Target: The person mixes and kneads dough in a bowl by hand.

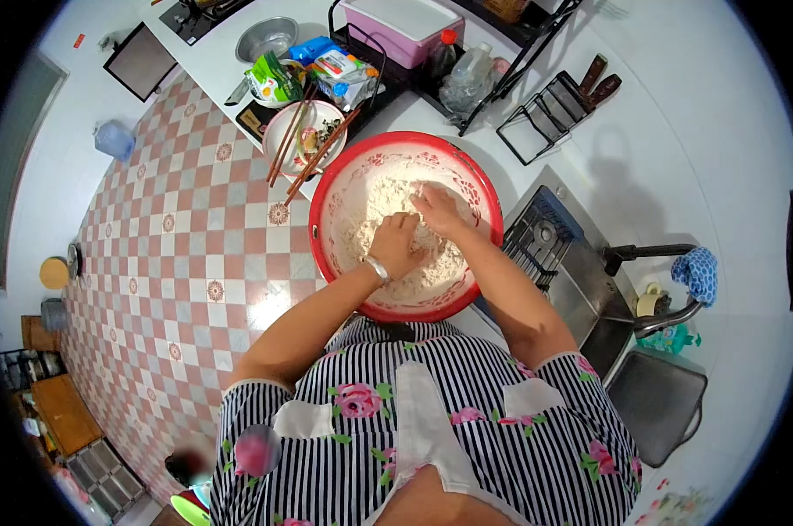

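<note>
A striped shirt (423,412) fronts the red-rimmed basin (405,138) — left hand (396,246) and right hand (440,210) bent into flour (386,198), grip unclear — seemingly part-clumped, loose powder left.

A checked floor (160,280) of pink, grey and white tiles, some bearing a round flower pattern, spreads across the left, with a bright glare (269,311) on it. White walls (721,131) rise on both sides; the right one carries a soft shadow (625,206). Along it runs a white bench (221,54) with a steel sink (581,285) set in. At far left is a tall grey panel (15,167), window or door unclear, and below it brown furniture (67,412)
</note>
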`<state>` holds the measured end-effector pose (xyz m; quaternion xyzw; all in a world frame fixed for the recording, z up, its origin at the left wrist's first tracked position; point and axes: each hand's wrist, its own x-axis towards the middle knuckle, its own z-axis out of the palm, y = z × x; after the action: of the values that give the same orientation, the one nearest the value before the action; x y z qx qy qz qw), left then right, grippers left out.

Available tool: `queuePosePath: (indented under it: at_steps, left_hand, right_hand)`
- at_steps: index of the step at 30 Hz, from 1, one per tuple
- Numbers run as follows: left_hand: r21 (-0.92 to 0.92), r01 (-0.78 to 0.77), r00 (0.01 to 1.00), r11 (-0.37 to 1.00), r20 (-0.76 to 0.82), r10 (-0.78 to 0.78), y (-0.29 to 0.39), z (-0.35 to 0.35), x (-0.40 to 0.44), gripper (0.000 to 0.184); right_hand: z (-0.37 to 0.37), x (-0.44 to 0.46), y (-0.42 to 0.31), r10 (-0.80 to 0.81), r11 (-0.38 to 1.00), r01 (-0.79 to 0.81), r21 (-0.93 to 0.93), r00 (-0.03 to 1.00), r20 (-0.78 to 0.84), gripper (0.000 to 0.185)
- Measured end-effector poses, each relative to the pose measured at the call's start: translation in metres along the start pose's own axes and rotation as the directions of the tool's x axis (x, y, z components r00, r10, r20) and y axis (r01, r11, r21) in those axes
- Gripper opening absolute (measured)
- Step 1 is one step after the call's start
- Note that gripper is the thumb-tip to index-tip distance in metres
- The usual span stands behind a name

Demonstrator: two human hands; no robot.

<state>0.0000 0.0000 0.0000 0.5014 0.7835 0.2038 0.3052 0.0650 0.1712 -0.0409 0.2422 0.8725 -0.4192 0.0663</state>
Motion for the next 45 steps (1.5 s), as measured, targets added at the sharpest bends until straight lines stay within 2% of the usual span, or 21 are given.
queuePosePath:
  at_steps: [2, 3, 5, 6, 8, 10, 13, 18, 21, 22, 25, 26, 29, 30, 33, 34, 37, 39, 40, 43, 45]
  left_hand:
    - [-0.140, -0.025, 0.990, 0.990, -0.140, 0.005, -0.011, -0.002, -0.011, 0.106]
    - [-0.127, 0.027, 0.994, 0.991, -0.099, -0.040, -0.005, 0.020, -0.011, 0.108]
    - [0.025, 0.127, 0.989, 0.992, -0.076, -0.125, -0.023, 0.023, -0.011, 0.111]
    - [0.099, 0.220, 0.968, 0.970, 0.098, -0.230, -0.009, 0.006, -0.015, 0.111]
    - [0.202, 0.257, 0.962, 0.945, 0.039, -0.269, -0.005, 0.016, -0.012, 0.107]
    - [0.270, 0.291, 0.956, 0.918, -0.049, -0.289, -0.004, 0.034, -0.009, 0.097]
    - [0.290, 0.345, 0.938, 0.893, -0.139, -0.317, -0.013, 0.045, 0.009, 0.093]
    - [0.354, 0.359, 0.918, 0.864, -0.300, -0.259, -0.019, 0.039, 0.031, 0.069]
    - [0.354, 0.416, 0.901, 0.837, -0.288, -0.326, -0.019, 0.036, 0.039, 0.063]
    - [0.392, 0.412, 0.894, 0.823, -0.349, -0.281, -0.023, 0.039, 0.040, 0.061]
    - [0.382, 0.409, 0.902, 0.829, -0.305, -0.305, -0.023, 0.029, 0.045, 0.066]
    - [0.366, 0.362, 0.928, 0.857, -0.231, -0.293, -0.021, 0.015, 0.040, 0.068]
    - [0.060, 0.208, 0.967, 0.976, 0.137, -0.215, -0.070, -0.018, 0.059, 0.061]
    - [-0.344, 0.094, 0.981, 0.934, 0.191, -0.029, -0.104, -0.017, 0.065, 0.048]
    - [-0.382, 0.186, 0.981, 0.905, 0.030, -0.189, -0.103, -0.015, 0.063, 0.042]
    - [0.111, 0.114, 0.989, 0.987, 0.086, -0.124, -0.098, -0.001, 0.071, 0.042]
    - [0.184, 0.026, 1.000, 0.983, -0.010, -0.024, -0.071, 0.032, 0.042, 0.040]
    - [0.195, 0.041, 0.996, 0.980, 0.073, -0.056, -0.026, 0.016, 0.009, 0.042]
    - [0.198, 0.060, 0.986, 0.978, 0.143, -0.090, -0.006, 0.005, -0.004, 0.045]
    - [0.379, 0.103, 0.981, 0.920, 0.112, -0.156, 0.014, 0.019, -0.030, 0.059]
    - [0.462, 0.122, 0.986, 0.878, 0.045, -0.160, 0.002, 0.047, -0.031, 0.064]
  right_hand:
    - [0.001, -0.014, 0.000, -0.077, 0.994, 0.089, -0.064, 0.983, 0.169, 0.058]
    - [0.002, -0.028, 0.004, -0.086, 0.987, 0.115, -0.113, 0.969, 0.232, 0.057]
    - [0.013, -0.054, -0.015, -0.116, 0.951, 0.170, -0.258, 0.970, 0.213, 0.058]
    - [0.020, -0.067, -0.019, -0.153, 0.928, 0.197, -0.315, 0.975, 0.160, 0.058]
    - [0.029, -0.081, -0.021, -0.230, 0.872, 0.230, -0.432, 0.972, 0.054, 0.060]
    - [0.034, -0.077, -0.019, -0.191, 0.861, 0.182, -0.476, 0.981, 0.028, 0.063]
    - [0.035, -0.056, -0.023, -0.206, 0.837, 0.155, -0.525, 0.978, -0.040, 0.063]
    - [0.035, -0.022, -0.019, -0.245, 0.827, 0.118, -0.549, 0.956, -0.163, 0.051]
    - [0.036, -0.007, -0.025, -0.181, 0.852, 0.048, -0.521, 0.961, -0.208, 0.041]
    - [0.036, 0.002, -0.023, -0.163, 0.861, 0.032, -0.508, 0.963, -0.215, 0.039]
    - [0.034, 0.004, -0.027, -0.122, 0.872, -0.010, -0.489, 0.963, -0.238, 0.037]
    - [0.036, 0.002, -0.026, -0.127, 0.873, -0.010, -0.487, 0.960, -0.248, 0.039]
    - [0.032, -0.018, -0.030, -0.198, 0.890, 0.081, -0.448, 0.955, -0.222, 0.045]
    - [0.032, -0.032, -0.032, -0.229, 0.895, 0.126, -0.428, 0.953, -0.198, 0.047]
    - [0.033, -0.080, -0.039, -0.349, 0.862, 0.243, -0.445, 0.921, -0.173, 0.052]
    - [0.027, -0.081, -0.039, -0.229, 0.931, 0.188, -0.313, 0.969, -0.098, 0.051]
    - [0.009, -0.085, -0.032, -0.030, 0.997, 0.034, -0.073, 0.998, 0.063, 0.054]
    - [-0.008, -0.081, -0.026, -0.081, 0.990, 0.078, -0.116, 0.996, -0.026, 0.062]
    - [-0.014, -0.085, -0.035, -0.023, 0.967, 0.024, -0.255, 1.000, 0.009, 0.061]
    - [-0.003, -0.094, -0.032, -0.123, 0.909, 0.181, -0.375, 0.977, 0.173, 0.050]
    - [0.012, -0.094, -0.036, -0.123, 0.886, 0.178, -0.428, 0.981, 0.153, 0.036]
